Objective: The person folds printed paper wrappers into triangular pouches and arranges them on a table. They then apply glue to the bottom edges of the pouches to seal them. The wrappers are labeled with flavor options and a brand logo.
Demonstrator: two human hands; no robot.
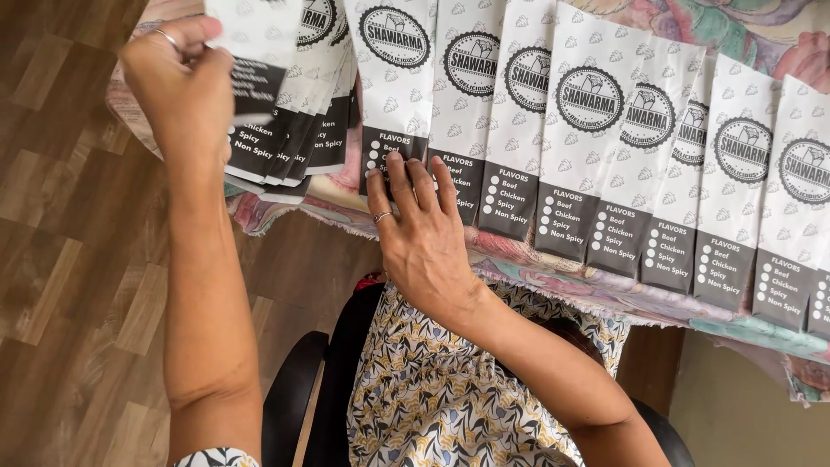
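A: Your left hand (pixel 186 82)?
B: Pinches one paper sleeve (pixel 255 52), top cut off.
A: Right hand (pixel 419 229)?
B: Fingers together, flat on the sleeve row (pixel 605 147) along the table edge.

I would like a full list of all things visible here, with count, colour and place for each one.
paper sleeves: about nine in an overlapping row, white with dark lower bands, on the cloth
sleeve stack: several, same colours, fanned at left end of the row
cloth: one, floral pastel, covering the table
floor: brown wood planks, left
chair: one, black, below
dress: one, patterned cream, lap
rings: two, silver, one on each hand
left hand: lifts a sleeve at top left
right hand: fingers rest on the row
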